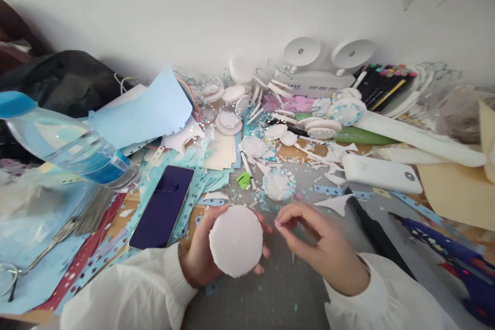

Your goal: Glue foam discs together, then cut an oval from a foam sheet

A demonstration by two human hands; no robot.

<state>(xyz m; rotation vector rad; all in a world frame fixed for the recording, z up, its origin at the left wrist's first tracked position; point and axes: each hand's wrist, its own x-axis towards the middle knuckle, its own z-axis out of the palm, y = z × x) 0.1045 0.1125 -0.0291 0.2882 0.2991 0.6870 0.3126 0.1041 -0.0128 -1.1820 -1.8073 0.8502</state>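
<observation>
My left hand holds a white round disc upright, its flat face toward me and its edge slightly rough. The fingers wrap behind it and show at its right side. To its right, my right hand is closed in a pinch above the grey cutting mat. A tiny pinkish spot shows at its fingertips, too small to name. Just beyond the hands lies a white disc ringed with light blue bits. Near it are a small bright green object and scattered paper bits.
A phone and a tilted water bottle are at left, with scissors beyond paper strips. A blue glue gun and a white device lie at right. Several white discs and markers crowd the wall.
</observation>
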